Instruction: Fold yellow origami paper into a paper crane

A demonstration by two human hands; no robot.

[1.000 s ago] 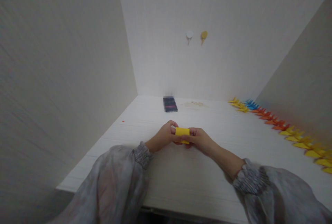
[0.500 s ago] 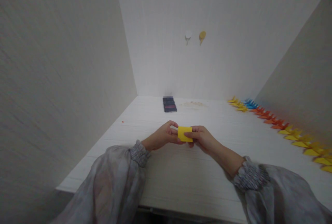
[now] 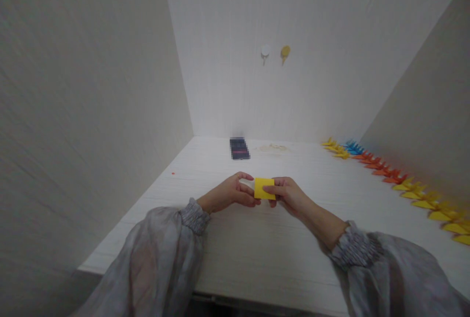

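A small square of yellow paper [image 3: 259,188] is held up over the white table, in the middle of the view. My right hand [image 3: 290,194] pinches it at its right side, thumb on the near face and fingers behind. Close by the paper's left edge is my left hand [image 3: 237,191], its fingers parted and curved. The lower fingertips of that hand reach the paper's bottom left corner; whether they touch it I cannot tell.
Along the table's right side runs a row of folded paper cranes in yellow, blue [image 3: 354,147] and orange [image 3: 394,177]. A dark pixelated object [image 3: 240,148] lies near the back wall. Two hooks, one white [image 3: 265,51] and one yellow [image 3: 285,52], are on that wall.
The yellow paper and my right hand have shifted slightly right. My left hand's fingers have drawn a little away from the paper's left edge.
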